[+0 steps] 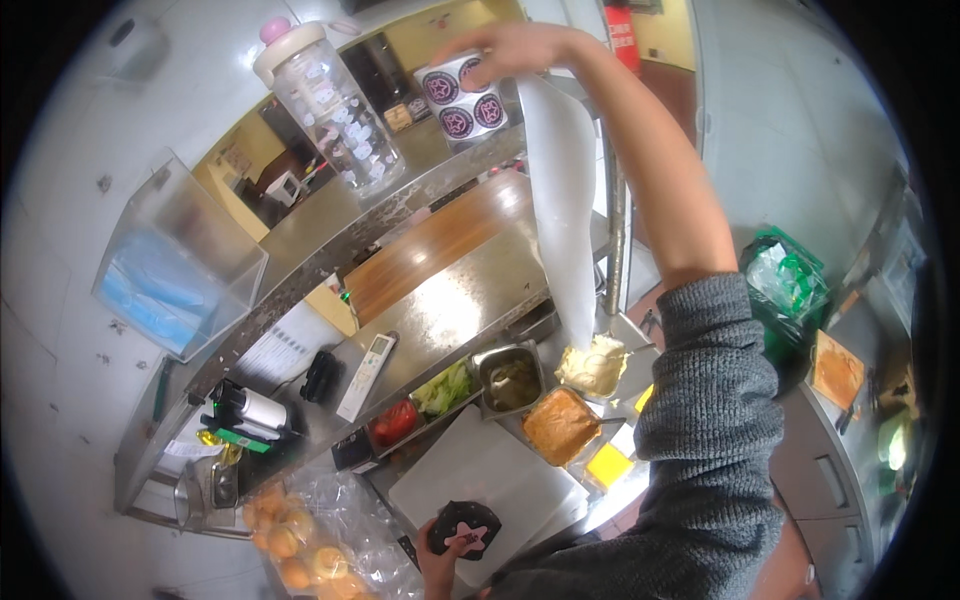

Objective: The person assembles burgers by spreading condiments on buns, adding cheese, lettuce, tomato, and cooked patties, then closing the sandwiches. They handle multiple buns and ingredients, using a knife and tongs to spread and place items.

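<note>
At the bottom, my left hand (438,561) holds a small black wrapped packet (480,517) with a pink star on its front. The packet is above white paper sheets (457,465). My right hand (517,52) reaches up to the high metal shelf (416,154), its fingers on the top and front of a roll of round stickers (459,112). From the roll's side a long white strip of backing paper (559,187) hangs down. Its lower end reaches a metal pan of pale yellow spread (592,367) and seems to touch it.
A clear bottle (337,112) stands left of the roll. Below are pans of orange spread (559,427), lettuce (442,390) and tomato slices (394,422), plus yellow cheese slices (609,466). Bagged buns (300,540), a remote control (367,375) and a label printer (247,416) lie leftward.
</note>
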`<action>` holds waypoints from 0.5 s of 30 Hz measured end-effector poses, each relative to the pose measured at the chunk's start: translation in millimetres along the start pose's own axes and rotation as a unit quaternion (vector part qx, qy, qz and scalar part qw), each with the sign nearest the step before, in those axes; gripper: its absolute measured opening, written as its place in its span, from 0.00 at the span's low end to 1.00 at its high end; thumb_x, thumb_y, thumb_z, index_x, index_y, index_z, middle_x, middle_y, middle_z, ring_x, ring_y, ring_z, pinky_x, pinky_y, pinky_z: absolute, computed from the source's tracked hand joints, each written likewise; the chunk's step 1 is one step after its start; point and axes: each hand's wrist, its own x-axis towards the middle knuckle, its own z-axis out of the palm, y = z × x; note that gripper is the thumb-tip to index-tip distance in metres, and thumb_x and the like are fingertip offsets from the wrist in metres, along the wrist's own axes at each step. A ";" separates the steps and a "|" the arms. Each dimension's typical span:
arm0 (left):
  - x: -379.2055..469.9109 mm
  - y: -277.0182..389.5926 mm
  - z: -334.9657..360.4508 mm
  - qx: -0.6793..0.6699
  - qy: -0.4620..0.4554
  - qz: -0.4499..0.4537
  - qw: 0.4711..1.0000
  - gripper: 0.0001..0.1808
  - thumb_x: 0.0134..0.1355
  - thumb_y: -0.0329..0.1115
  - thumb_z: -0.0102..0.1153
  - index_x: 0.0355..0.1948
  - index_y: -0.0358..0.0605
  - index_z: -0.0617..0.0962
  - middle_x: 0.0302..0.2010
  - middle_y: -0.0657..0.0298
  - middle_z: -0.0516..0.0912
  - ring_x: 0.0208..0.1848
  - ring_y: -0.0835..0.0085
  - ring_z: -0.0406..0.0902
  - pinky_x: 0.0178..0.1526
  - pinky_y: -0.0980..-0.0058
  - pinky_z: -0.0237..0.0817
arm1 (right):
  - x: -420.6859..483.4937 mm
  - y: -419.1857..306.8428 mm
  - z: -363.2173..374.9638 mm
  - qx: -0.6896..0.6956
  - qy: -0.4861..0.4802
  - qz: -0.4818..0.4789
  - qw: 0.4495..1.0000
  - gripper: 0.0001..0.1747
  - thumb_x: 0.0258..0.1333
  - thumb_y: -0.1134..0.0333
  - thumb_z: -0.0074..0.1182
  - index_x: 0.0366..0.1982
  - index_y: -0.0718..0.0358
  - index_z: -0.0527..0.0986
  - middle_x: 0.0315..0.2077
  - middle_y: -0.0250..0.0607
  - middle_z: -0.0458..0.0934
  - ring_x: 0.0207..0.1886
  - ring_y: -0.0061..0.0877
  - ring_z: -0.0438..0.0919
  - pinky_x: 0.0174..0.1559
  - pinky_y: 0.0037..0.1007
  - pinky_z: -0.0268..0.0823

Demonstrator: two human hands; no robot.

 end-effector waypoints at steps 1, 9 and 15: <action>-1.3 0.1 2.5 0.016 0.017 0.001 1.000 0.38 0.51 0.27 0.78 0.63 0.38 0.74 0.54 0.58 0.81 0.54 0.69 0.80 0.57 0.70 0.74 | 6.5 -9.6 -4.6 -0.051 -0.043 0.011 0.998 0.38 0.59 0.45 0.64 0.67 0.53 0.75 0.58 0.50 0.82 0.59 0.34 0.81 0.62 0.33 0.70; 6.7 7.0 36.3 0.016 0.017 0.009 1.000 0.37 0.52 0.29 0.79 0.63 0.39 0.75 0.54 0.59 0.81 0.54 0.70 0.79 0.57 0.71 0.73 | 30.8 -68.9 18.5 -0.259 0.095 0.125 0.953 0.29 0.65 0.45 0.57 0.55 0.60 0.81 0.49 0.49 0.85 0.54 0.38 0.82 0.57 0.39 0.72; 8.9 17.0 48.3 0.042 0.030 -0.024 0.998 0.39 0.52 0.30 0.80 0.64 0.40 0.75 0.52 0.59 0.83 0.53 0.70 0.80 0.56 0.71 0.74 | -10.3 78.6 -31.0 0.176 0.085 0.117 0.974 0.33 0.67 0.47 0.59 0.67 0.58 0.75 0.59 0.43 0.81 0.62 0.33 0.78 0.65 0.37 0.67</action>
